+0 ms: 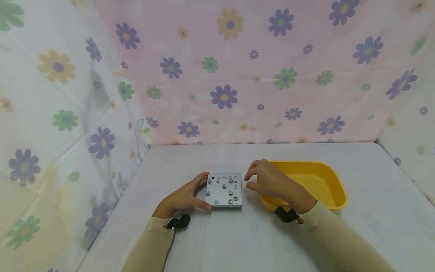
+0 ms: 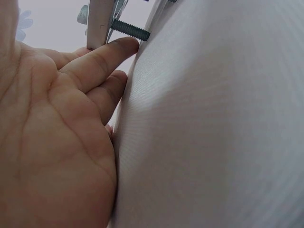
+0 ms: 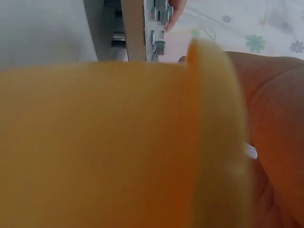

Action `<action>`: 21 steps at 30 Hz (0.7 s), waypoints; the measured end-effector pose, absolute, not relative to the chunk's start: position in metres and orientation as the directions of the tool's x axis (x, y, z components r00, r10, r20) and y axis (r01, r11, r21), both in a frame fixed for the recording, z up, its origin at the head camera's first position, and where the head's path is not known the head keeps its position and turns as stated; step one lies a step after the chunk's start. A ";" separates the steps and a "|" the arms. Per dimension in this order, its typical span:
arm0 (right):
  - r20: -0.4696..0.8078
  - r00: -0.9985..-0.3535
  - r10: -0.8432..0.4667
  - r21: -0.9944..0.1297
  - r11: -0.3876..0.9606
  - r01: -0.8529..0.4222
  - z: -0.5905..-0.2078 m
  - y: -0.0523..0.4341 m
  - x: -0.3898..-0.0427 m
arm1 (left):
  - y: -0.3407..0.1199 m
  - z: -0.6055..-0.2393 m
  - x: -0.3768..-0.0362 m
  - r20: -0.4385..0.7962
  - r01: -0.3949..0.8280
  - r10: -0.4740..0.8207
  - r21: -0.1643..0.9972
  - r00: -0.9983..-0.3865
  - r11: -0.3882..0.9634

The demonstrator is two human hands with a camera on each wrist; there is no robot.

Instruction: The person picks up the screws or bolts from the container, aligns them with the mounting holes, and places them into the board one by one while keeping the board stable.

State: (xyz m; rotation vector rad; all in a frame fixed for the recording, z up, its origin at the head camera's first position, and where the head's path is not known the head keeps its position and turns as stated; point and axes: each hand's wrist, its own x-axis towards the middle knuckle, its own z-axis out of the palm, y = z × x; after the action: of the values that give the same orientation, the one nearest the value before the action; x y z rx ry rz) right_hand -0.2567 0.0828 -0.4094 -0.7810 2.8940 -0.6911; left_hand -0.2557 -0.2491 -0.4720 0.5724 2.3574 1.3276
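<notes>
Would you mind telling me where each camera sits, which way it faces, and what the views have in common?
Head: worn high, looks forward and down at the metal plate, the yellow tray, the left hand and the right hand, with both sleeves.
Left wrist: low by the table, looks along the palm to the plate's edge.
Right wrist: close behind the tray wall, palm at right.
Shared: all three show the plate and its screws.
</notes>
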 end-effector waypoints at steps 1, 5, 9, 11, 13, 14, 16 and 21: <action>0.059 -0.864 -0.501 -0.434 0.766 -0.474 -0.409 0.085 -0.256 | -0.249 -0.472 -0.256 -0.126 0.159 0.514 0.865 -0.849 0.475; 0.083 -0.852 -0.517 -0.414 0.760 -0.501 -0.406 0.089 -0.255 | -0.250 -0.474 -0.257 -0.134 0.151 0.503 0.862 -0.854 0.484; 0.076 -0.858 -0.507 -0.412 0.768 -0.490 -0.404 0.093 -0.255 | -0.250 -0.475 -0.257 -0.124 0.162 0.506 0.859 -0.854 0.485; 0.065 -0.864 -0.499 -0.413 0.775 -0.478 -0.404 0.095 -0.255 | -0.250 -0.475 -0.257 -0.121 0.165 0.509 0.861 -0.852 0.481; 0.055 -0.869 -0.492 -0.417 0.779 -0.468 -0.403 0.097 -0.255 | -0.250 -0.475 -0.257 -0.120 0.167 0.512 0.862 -0.850 0.478; 0.053 -0.870 -0.491 -0.418 0.780 -0.466 -0.403 0.099 -0.255 | -0.251 -0.475 -0.257 -0.118 0.168 0.515 0.863 -0.849 0.476; 0.052 -0.871 -0.488 -0.421 0.780 -0.463 -0.403 0.102 -0.256 | -0.251 -0.476 -0.258 -0.112 0.175 0.521 0.865 -0.846 0.471; 0.044 -0.878 -0.477 -0.428 0.785 -0.448 -0.400 0.110 -0.253 | -0.249 -0.472 -0.256 -0.107 0.190 0.529 0.859 -0.842 0.476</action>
State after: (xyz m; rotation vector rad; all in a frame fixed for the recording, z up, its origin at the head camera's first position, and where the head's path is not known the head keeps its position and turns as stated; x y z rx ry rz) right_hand -0.2534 0.1100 -0.4005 -0.7536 2.9049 -0.6710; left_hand -0.2565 -0.2485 -0.4722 0.6039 2.3692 1.3117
